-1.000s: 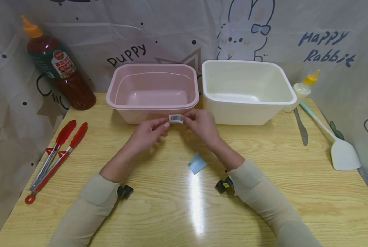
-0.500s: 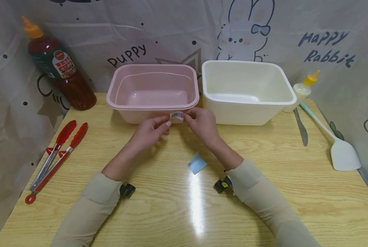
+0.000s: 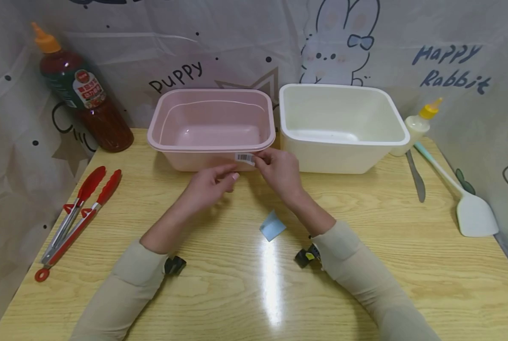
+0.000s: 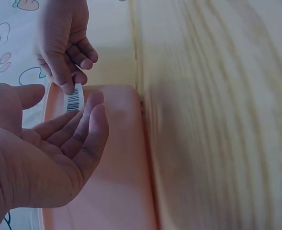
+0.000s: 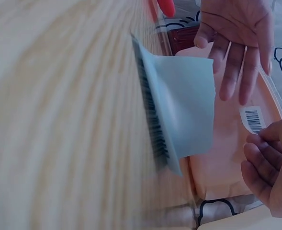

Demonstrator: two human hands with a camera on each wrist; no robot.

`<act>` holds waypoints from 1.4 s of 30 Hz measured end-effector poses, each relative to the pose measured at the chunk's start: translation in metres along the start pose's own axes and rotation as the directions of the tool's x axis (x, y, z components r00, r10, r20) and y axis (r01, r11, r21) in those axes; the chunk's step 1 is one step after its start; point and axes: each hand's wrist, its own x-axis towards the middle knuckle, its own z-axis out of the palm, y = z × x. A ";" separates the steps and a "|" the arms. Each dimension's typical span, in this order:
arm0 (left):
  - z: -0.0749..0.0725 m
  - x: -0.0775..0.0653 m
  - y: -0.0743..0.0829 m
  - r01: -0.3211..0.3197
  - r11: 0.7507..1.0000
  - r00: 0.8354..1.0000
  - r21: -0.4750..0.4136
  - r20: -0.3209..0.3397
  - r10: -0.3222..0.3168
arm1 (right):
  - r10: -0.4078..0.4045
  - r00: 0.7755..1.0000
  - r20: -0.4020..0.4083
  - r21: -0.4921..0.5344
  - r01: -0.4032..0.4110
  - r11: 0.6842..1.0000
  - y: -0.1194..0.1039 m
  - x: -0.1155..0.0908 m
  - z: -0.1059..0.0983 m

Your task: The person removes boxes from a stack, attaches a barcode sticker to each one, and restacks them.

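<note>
Between thumb and fingers my right hand [image 3: 281, 174] pinches the right end of a small white barcode sticker [image 3: 244, 157]. The sticker lies against the front wall of a pink plastic bin [image 3: 194, 160], just under its rim; in the right wrist view its pinched corner curls up. My left hand [image 3: 210, 187] is just below and left of the sticker, fingers loosely extended and holding nothing. A creased light-blue piece of paper [image 3: 273, 226] sits on the table, nearer to me than the bin; the right wrist view shows this paper [image 5: 188, 105] standing partly up.
A white bin [image 3: 331, 158] stands right of the pink one. At left are red-tipped tongs [image 3: 77, 218] and a red sauce bottle [image 3: 81, 94]. At right are a small yellow-capped bottle [image 3: 418, 124], a knife [image 3: 416, 177] and a white spatula [image 3: 476, 213].
My left fingers have let go of the sticker's left end and drawn slightly down. The sticker has shifted slightly up and now lies flatter on the bin wall. My right hand still pinches it.
</note>
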 end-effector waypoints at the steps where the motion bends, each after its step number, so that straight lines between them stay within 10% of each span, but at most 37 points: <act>1: 0.001 0.001 0.001 -0.009 1.000 1.000 -0.003 0.004 0.009 | -0.001 1.000 -0.004 -0.002 0.001 1.000 0.000 0.000 0.000; 42: 0.003 0.013 0.004 -0.026 1.000 0.998 -0.017 -0.049 0.025 | 0.093 0.996 0.013 0.034 -0.094 0.995 0.000 -0.001 -0.004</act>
